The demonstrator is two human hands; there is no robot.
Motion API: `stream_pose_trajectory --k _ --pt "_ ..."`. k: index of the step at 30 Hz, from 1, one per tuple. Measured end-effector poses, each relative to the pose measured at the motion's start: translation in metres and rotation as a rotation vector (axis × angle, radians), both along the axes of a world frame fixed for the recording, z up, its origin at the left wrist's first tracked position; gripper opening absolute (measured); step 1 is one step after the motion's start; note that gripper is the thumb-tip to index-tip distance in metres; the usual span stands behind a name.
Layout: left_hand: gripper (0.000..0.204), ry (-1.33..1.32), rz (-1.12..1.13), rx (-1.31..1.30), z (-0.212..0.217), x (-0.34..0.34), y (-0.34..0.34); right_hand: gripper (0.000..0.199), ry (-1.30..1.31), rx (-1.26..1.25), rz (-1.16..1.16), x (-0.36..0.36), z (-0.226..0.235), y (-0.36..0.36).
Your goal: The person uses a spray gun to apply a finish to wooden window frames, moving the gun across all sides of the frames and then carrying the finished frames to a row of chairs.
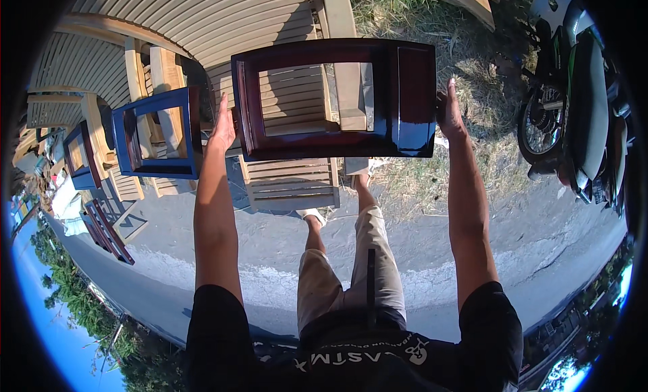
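I hold a glossy dark red-brown wooden frame (405, 95) out in front of me, a rectangular opening in its middle. My left hand (223, 125) presses flat against its left side. My right hand (449, 112) grips its right edge. Both arms are stretched forward. Through the opening I see pale slatted wooden chairs (290, 183) standing below. My legs in light trousers and one foot show under the frame.
Two more glossy frames (158, 132) lean on pale slatted furniture at the left, others (104, 230) lie further down on the pavement. A parked motorbike (574, 101) stands at the right beside dry grass (472, 47). Grey pavement (540, 223) runs beneath me.
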State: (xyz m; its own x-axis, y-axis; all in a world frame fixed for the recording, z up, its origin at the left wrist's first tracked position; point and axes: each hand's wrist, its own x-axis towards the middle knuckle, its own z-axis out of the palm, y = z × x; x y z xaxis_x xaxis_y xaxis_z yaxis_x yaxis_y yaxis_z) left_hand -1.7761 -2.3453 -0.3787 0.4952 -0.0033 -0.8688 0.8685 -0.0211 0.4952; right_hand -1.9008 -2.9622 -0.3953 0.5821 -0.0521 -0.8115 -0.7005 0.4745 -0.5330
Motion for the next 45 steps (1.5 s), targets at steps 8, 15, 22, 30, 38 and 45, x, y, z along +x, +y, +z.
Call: stream_pose_trajectory --k 8,15,22,30,38,45 --pt "0.125 -0.07 0.085 0.174 -0.004 0.003 -0.006 0.098 0.005 -0.004 0.039 0.011 -0.004 -0.001" --pt "0.124 -0.046 -0.044 0.113 0.005 0.018 -0.017 0.102 0.007 -0.086 0.016 -0.007 -0.012 -0.007" --pt "0.119 -0.044 -0.066 0.202 0.014 0.021 -0.046 0.106 -0.019 -0.03 -0.04 -0.029 -0.008 -0.016" --pt "0.123 0.078 -0.133 -0.041 0.018 0.024 -0.04 0.103 -0.036 -0.07 -0.046 -0.019 0.01 -0.002" --pt "0.101 -0.073 -0.073 0.232 0.033 0.008 -0.028 0.107 -0.007 -0.074 -0.016 -0.018 -0.017 -0.038" --pt "0.043 -0.706 0.058 0.561 0.114 -0.199 -0.028 0.097 0.374 -0.455 -0.249 -0.164 0.015 -0.052"
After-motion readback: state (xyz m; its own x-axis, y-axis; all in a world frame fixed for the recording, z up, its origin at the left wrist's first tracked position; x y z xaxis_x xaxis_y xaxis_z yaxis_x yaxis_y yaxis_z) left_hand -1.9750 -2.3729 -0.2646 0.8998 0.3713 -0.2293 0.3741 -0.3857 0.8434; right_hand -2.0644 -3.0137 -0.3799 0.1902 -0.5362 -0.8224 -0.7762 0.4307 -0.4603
